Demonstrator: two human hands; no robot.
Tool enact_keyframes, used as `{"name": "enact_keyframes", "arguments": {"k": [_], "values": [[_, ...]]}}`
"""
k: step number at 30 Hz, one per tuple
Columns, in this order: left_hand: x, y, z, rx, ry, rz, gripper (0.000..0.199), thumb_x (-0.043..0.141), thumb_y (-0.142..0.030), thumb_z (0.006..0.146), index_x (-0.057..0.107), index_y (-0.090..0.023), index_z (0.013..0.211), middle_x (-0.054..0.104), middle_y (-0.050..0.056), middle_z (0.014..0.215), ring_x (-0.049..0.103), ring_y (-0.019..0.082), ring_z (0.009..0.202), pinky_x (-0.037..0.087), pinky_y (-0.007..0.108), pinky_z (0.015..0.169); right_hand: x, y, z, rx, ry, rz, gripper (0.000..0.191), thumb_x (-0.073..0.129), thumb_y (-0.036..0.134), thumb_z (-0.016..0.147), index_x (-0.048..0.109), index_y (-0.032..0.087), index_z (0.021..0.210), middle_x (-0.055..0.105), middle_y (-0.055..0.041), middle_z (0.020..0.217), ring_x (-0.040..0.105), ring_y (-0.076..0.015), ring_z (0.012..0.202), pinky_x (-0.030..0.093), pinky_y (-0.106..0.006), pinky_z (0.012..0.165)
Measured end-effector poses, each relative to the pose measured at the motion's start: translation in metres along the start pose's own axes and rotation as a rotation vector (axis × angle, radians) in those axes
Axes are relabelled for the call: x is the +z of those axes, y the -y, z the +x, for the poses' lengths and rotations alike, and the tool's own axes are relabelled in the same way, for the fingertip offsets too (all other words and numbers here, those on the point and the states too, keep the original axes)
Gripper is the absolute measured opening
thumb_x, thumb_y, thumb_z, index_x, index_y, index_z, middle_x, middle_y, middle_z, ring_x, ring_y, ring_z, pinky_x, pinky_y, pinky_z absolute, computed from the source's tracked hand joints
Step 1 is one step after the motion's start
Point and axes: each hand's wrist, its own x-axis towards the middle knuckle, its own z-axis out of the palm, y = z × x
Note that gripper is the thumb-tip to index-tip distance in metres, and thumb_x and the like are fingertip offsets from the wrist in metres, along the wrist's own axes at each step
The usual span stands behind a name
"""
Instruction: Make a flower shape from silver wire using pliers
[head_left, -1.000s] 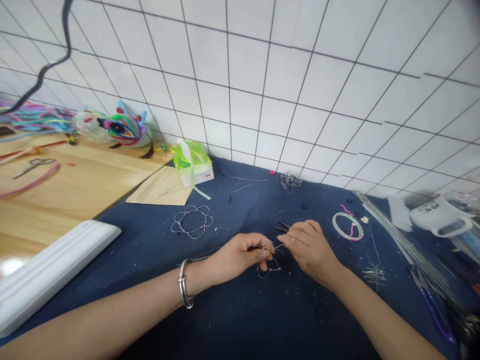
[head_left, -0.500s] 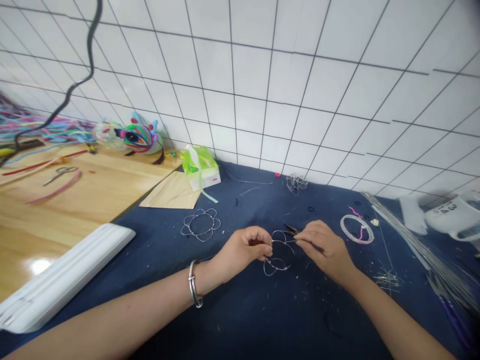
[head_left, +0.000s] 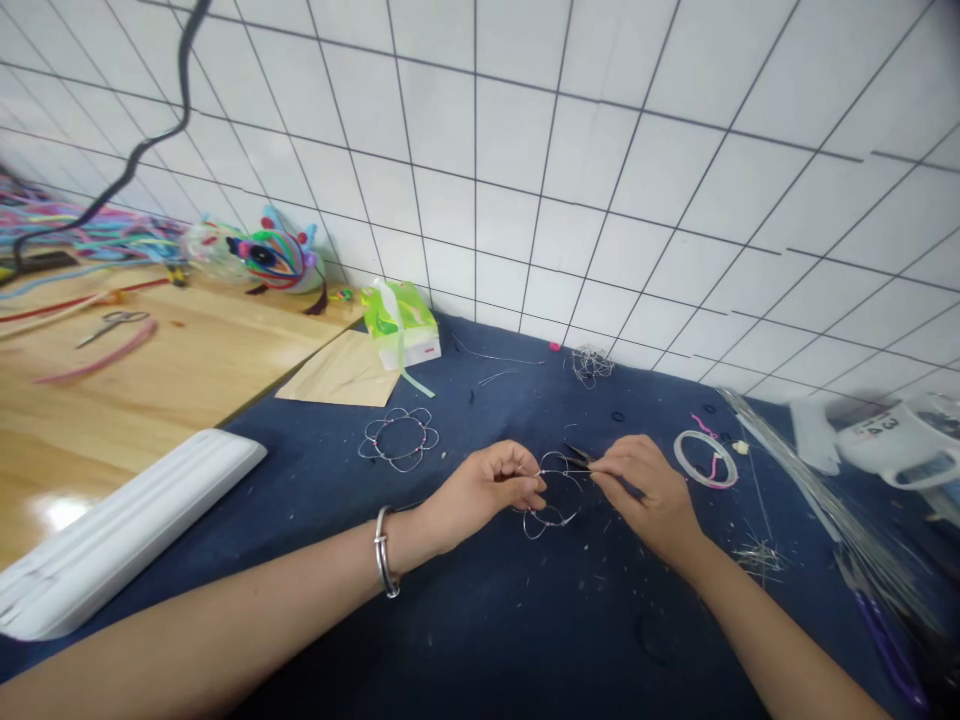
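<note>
My left hand [head_left: 501, 488], with a silver bangle on its wrist, pinches a looped silver wire piece [head_left: 556, 516] with small pink beads. The wire loops stick out to the right of its fingertips, above the dark blue cloth. Close on the right, my right hand [head_left: 646, 492] has thumb and fingers closed on the wire's end. Dark pointed plier tips [head_left: 577, 457] show just beyond the right fingers; the rest of that tool is hidden by the hand. A finished-looking flower-shaped wire ring with beads [head_left: 399, 438] lies flat to the left.
Behind are a green tissue pack [head_left: 405, 325], brown paper [head_left: 341, 370] and tangled wire [head_left: 592, 365]. At right lie a tape ring [head_left: 705, 459], wire bundle [head_left: 787, 455] and purple-handled tool [head_left: 889, 640]. A white bar-shaped case [head_left: 135, 530] lies left.
The whole view has shifted slightly. My hands stay close together on the wire piece, whose loops have turned a little. Nothing has been let go.
</note>
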Motion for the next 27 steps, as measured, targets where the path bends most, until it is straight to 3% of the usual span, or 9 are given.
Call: {"name": "enact_keyframes", "arguments": {"k": [3,9,16,22,27], "values": [[-0.002,0.001,-0.002,-0.030,0.027,-0.073,0.018,0.050,-0.028,0.084,0.050,-0.014,0.094,0.062,0.008,0.092,0.063,0.016,0.079,0.048,0.032,0.073,-0.001,0.002,-0.001,0.049,-0.015,0.001,0.009,0.054,0.021,0.081,0.062,0.022,0.083,0.059,-0.0033,0.077,0.053,-0.0171,0.079,0.045,-0.035,0.074],[-0.003,0.008,-0.002,-0.009,0.023,-0.175,0.021,0.053,-0.029,0.082,0.050,-0.014,0.097,0.062,0.008,0.094,0.063,0.017,0.081,0.049,0.033,0.074,-0.005,0.005,0.000,0.047,0.002,-0.015,0.010,0.054,0.024,0.082,0.063,0.022,0.081,0.060,-0.0026,0.078,0.054,-0.0166,0.078,0.045,-0.036,0.076],[-0.004,0.012,-0.002,0.074,-0.006,-0.080,0.019,0.055,-0.025,0.080,0.052,-0.014,0.094,0.062,0.008,0.092,0.062,0.015,0.079,0.047,0.029,0.072,-0.010,0.012,0.005,-0.030,0.006,-0.176,0.013,0.051,0.024,0.084,0.064,0.021,0.083,0.060,-0.0040,0.079,0.053,-0.0174,0.081,0.043,-0.037,0.077],[-0.006,0.004,-0.004,0.135,0.038,-0.012,0.038,0.064,-0.019,0.070,0.049,-0.016,0.105,0.060,0.006,0.096,0.060,0.015,0.084,0.046,0.030,0.076,-0.012,0.030,0.015,-0.156,0.117,-0.264,0.015,0.050,0.022,0.084,0.065,0.020,0.089,0.059,-0.0049,0.080,0.051,-0.0169,0.083,0.042,-0.034,0.076],[-0.006,-0.010,-0.011,0.206,0.040,0.088,0.028,0.061,-0.026,0.072,0.056,-0.014,0.097,0.061,0.003,0.080,0.059,0.013,0.071,0.046,0.027,0.067,-0.004,0.047,0.022,-0.203,0.111,-0.290,0.016,0.049,0.022,0.085,0.064,0.021,0.091,0.059,-0.0049,0.080,0.050,-0.0168,0.082,0.043,-0.034,0.074]]}}
